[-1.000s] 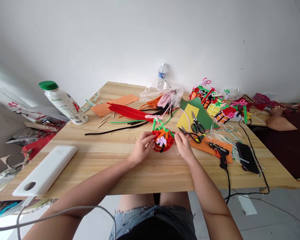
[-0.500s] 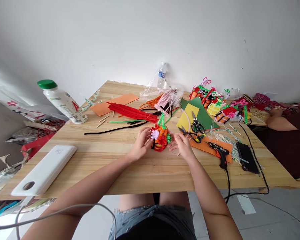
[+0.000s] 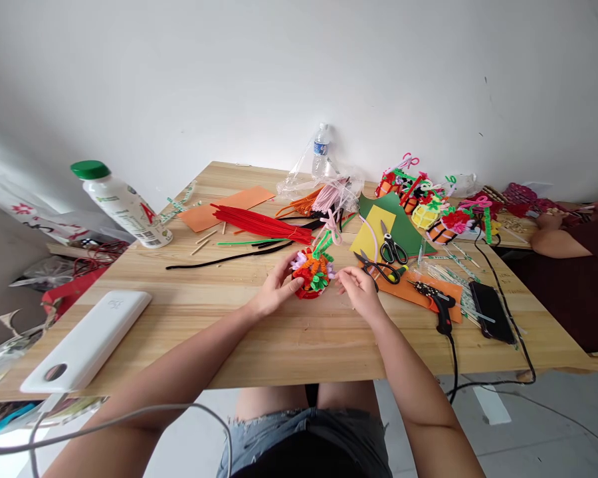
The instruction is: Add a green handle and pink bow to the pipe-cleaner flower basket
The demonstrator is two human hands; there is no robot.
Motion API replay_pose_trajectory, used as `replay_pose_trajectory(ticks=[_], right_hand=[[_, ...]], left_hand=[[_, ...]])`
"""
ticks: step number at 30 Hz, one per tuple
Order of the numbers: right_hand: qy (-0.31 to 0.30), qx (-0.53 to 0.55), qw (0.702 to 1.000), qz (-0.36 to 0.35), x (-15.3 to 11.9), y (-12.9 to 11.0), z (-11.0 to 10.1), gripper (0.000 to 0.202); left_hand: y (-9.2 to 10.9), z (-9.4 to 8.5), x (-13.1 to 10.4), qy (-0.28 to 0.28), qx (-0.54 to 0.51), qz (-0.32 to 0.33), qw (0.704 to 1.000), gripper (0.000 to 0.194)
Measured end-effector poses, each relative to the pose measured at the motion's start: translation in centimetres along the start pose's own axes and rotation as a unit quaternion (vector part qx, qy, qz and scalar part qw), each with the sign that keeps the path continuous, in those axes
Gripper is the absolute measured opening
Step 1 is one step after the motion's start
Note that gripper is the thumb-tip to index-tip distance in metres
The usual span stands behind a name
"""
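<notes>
A small pipe-cleaner flower basket point(image 3: 313, 275) sits at the middle of the table, with red, orange, green and lilac blooms facing me. Its green handle rises at the back and carries a pale pink bow point(image 3: 331, 227). My left hand point(image 3: 278, 291) is closed around the basket's left side, thumb in front. On the right side, the fingertips of my right hand point(image 3: 356, 285) are pinched together at a lilac bloom on the basket's edge. Two pairs of black scissors point(image 3: 393, 251) lie just beyond my right hand, partly on yellow sheet point(image 3: 371, 232).
Red pipe cleaners point(image 3: 259, 224) lie behind the basket. To the right are a glue gun point(image 3: 441, 307) with its cord, a phone point(image 3: 493, 312) and several finished baskets point(image 3: 443, 231). A white power bank point(image 3: 87, 342) and bottle point(image 3: 129, 209) stand left. A co-worker's arm point(image 3: 561, 236) shows far right.
The basket has been turned and tipped, so its flowers face me and the pink bow shows. My right hand's spread fingers have drawn together at its right edge.
</notes>
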State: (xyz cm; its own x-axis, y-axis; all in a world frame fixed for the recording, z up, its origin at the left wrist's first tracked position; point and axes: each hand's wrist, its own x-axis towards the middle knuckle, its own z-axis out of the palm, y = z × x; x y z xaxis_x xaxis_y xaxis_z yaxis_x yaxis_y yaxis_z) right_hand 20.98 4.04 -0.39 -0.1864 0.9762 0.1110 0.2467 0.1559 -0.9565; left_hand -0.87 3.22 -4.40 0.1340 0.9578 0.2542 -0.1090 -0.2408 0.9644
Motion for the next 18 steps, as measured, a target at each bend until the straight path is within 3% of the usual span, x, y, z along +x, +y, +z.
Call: replay_pose_trajectory(ticks=[3, 7, 11, 18], right_hand=[[0.035, 0.012, 0.999, 0.0, 0.47, 0.63, -0.04, 0.032], [-0.01, 0.03, 0.999, -0.027, 0.45, 0.98, 0.3, 0.033], [-0.005, 0.013, 0.997, -0.078, 0.14, 0.98, 0.63, 0.026], [-0.01, 0.023, 0.996, -0.086, 0.0, 1.04, 0.76, 0.019]], left_hand=[[-0.08, 0.32, 0.02, -0.001, -0.008, 0.001, 1.0, 0.072], [-0.35, 0.25, 0.29, 0.003, -0.033, -0.009, 0.999, 0.069], [-0.25, 0.27, 0.42, 0.01, -0.052, -0.034, 0.998, 0.07], [0.22, -0.09, 0.9, 0.077, -0.104, -0.075, 0.989, 0.067]])
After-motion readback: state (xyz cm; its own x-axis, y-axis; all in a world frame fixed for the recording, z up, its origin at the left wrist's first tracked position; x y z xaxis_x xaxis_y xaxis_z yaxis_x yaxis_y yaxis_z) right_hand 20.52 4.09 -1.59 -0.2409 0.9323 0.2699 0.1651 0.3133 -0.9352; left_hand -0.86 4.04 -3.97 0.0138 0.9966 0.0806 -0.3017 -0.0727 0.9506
